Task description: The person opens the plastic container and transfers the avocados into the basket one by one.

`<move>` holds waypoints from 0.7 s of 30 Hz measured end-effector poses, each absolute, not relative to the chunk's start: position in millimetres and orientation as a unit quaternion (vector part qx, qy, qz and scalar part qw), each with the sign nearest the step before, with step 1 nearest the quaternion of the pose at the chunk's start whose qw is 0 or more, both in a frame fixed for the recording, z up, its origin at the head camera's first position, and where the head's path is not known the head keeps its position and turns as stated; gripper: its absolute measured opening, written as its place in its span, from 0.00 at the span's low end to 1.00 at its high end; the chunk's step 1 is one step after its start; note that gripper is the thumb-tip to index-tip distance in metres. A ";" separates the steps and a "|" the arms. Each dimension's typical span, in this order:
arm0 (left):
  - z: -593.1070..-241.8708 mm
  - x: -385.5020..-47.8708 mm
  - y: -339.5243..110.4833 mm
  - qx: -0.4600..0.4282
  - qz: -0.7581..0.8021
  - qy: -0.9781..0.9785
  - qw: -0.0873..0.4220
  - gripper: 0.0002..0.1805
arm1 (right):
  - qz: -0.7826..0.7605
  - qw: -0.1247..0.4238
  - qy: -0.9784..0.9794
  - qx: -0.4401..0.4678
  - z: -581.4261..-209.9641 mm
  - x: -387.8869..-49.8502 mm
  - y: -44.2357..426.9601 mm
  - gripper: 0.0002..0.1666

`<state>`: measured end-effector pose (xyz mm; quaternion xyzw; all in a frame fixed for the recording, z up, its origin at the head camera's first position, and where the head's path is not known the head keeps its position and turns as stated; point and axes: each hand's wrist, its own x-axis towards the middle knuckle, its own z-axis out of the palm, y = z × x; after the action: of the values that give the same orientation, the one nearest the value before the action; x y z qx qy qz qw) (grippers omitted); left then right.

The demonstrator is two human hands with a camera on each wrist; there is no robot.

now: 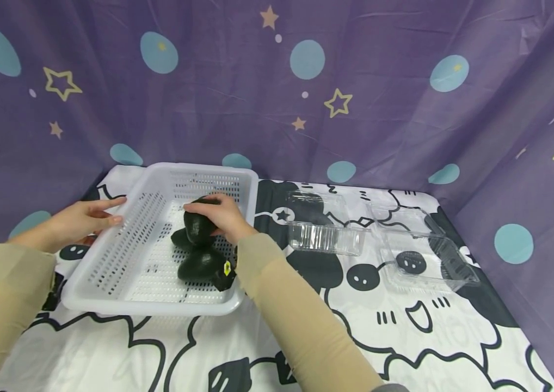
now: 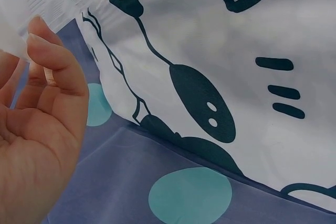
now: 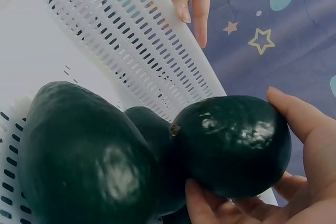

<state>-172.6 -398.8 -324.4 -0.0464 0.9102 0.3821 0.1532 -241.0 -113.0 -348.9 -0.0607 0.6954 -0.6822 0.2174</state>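
Observation:
My right hand (image 1: 228, 218) holds a dark green avocado (image 3: 233, 145) between thumb and fingers, above the white plastic basket (image 1: 159, 310). Below it in the basket lie more avocados: a large one (image 3: 86, 156) close to the right wrist camera, and another (image 1: 182, 239) partly hidden behind the held one. At the basket's left side is my left hand (image 1: 78, 220), its fingertips at the outer rim and its fingers loosely bent. The left wrist view shows the same hand (image 2: 44, 114) with the palm bare, beside a blurred white edge of the basket.
Right of the basket stand two clear plastic clamshell boxes, one nearer the middle (image 1: 326, 238) and one farther right (image 1: 426, 256), both with lids raised. A black-and-white cartoon cloth (image 1: 355, 337) covers the table. Behind it hangs a purple curtain (image 1: 238, 109).

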 end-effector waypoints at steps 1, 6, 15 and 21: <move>-324.4 -173.0 -398.5 -0.047 0.381 0.911 0.153 0.44 | -0.681 0.222 0.695 -0.063 -349.0 -241.6 -112.6 0.26; -324.0 -175.0 -398.1 -0.045 0.380 0.911 0.155 0.44 | -0.678 0.245 0.689 -0.080 -348.9 -242.8 -110.1 0.27; -323.9 -176.1 -397.7 -0.042 0.382 0.909 0.160 0.45 | -0.675 0.256 0.684 -0.107 -346.2 -241.0 -107.5 0.29; -323.2 -175.7 -400.6 -0.038 0.379 0.909 0.171 0.45 | -0.628 0.225 0.729 -0.156 -349.8 -241.9 -112.5 0.32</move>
<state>-175.7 -400.6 -323.2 -0.0380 0.9086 0.3792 0.1708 -241.9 -112.5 -349.8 -0.1560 0.7287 -0.6277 0.2252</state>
